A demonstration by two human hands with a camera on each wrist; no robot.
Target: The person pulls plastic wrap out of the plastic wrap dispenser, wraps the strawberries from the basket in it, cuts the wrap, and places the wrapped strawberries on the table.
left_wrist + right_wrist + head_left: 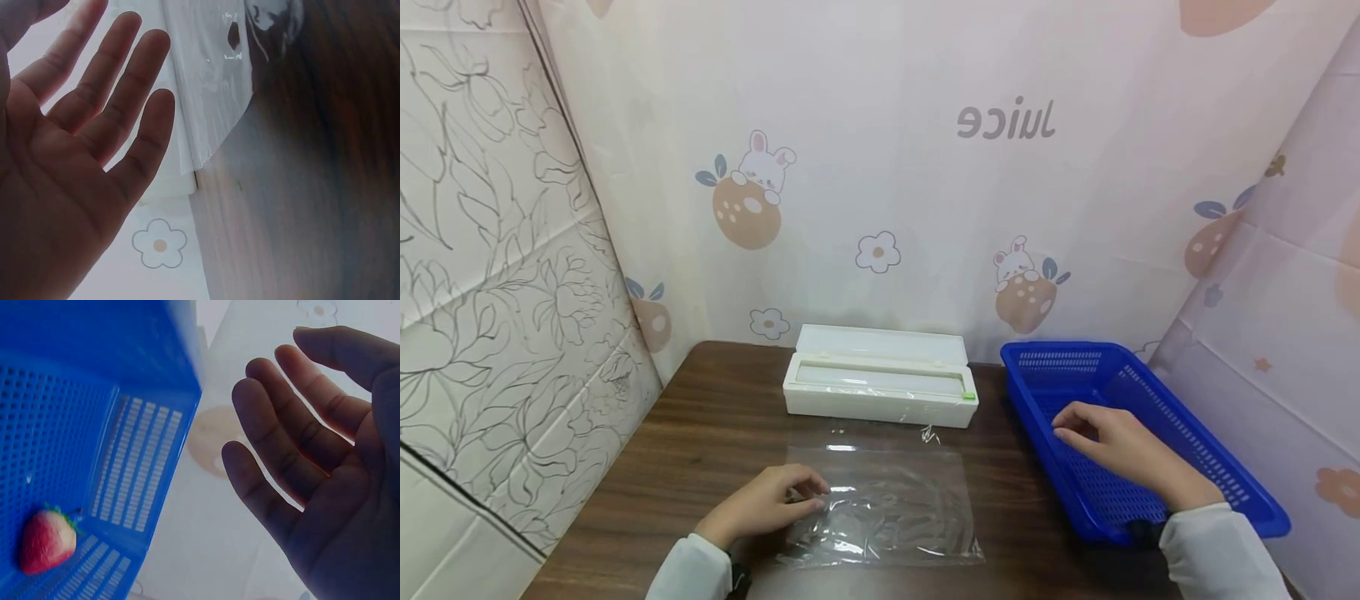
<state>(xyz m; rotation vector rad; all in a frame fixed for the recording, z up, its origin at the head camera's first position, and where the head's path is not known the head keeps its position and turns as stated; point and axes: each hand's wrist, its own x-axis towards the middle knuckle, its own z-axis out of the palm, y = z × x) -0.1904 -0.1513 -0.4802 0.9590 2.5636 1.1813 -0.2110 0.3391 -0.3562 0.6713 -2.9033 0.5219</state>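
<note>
My left hand [767,500] hovers at the left edge of a sheet of clear plastic film [895,508], which lies wrinkled on the table. Its fingers are loosely bent with nothing between them; the left wrist view shows the bare palm and spread fingers. Over the blue basket [1052,433] is my right hand [1116,442], also holding nothing, fingers relaxed. A red and pale strawberry [49,540] with green leaves lies inside the basket in the right wrist view; in the head view it is hidden. The film runs up to a white cling film dispenser [880,404] with its lid raised.
A small green piece [969,396] sits at the right end of the dispenser's front edge. The dark wooden table [700,425] reaches back to a printed cloth wall [887,167]. The basket stands at the table's right side, close to the right cloth wall.
</note>
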